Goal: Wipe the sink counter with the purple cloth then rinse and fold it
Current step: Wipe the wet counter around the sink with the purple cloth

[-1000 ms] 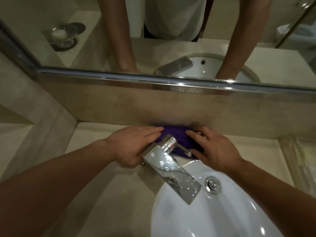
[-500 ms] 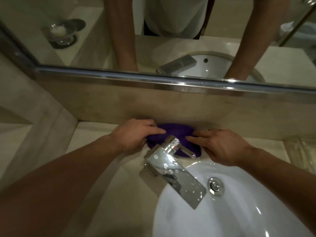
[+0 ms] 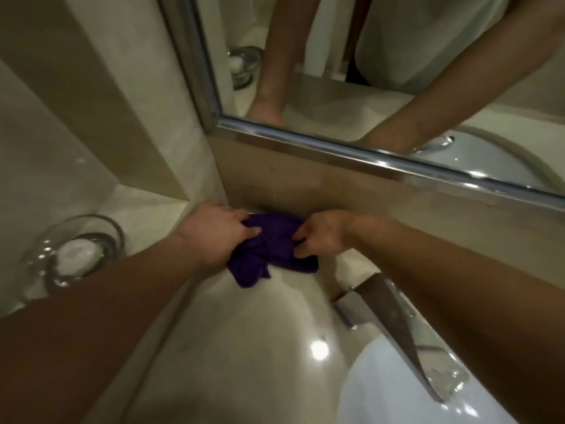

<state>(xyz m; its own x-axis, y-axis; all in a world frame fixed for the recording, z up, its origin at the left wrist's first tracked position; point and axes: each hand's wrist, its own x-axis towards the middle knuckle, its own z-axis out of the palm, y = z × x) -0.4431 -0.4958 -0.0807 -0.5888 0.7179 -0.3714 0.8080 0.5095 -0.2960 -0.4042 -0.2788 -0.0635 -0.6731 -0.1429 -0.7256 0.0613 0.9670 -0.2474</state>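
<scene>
Since the earlier frames, both hands and the cloth have shifted from behind the tap to the back left corner of the counter, and the view has swung left so that the tap and basin now sit at lower right.

At far left, a clear glass dish rests on the counter, holding a pale bar of soap. It stands apart from the hands.

The left hand reaches forward along the counter toward the corner where the side wall meets the backsplash. Its fingers are clenched on the left edge of the purple cloth, the thumb pressed into the fabric.

The purple cloth lies bunched on the counter, just beside the backsplash, with a loose corner trailing toward the viewer. It is stretched between the two hands.

The right hand grasps the right edge of the cloth, fingers curled into the folds.

Above the backsplash, a mirror with a chrome frame shows both forearms, the dish and part of the basin in reflection.

At lower right, the chrome tap slants over the white basin, partly hidden by the right forearm. Motion blur softens its outline.
</scene>
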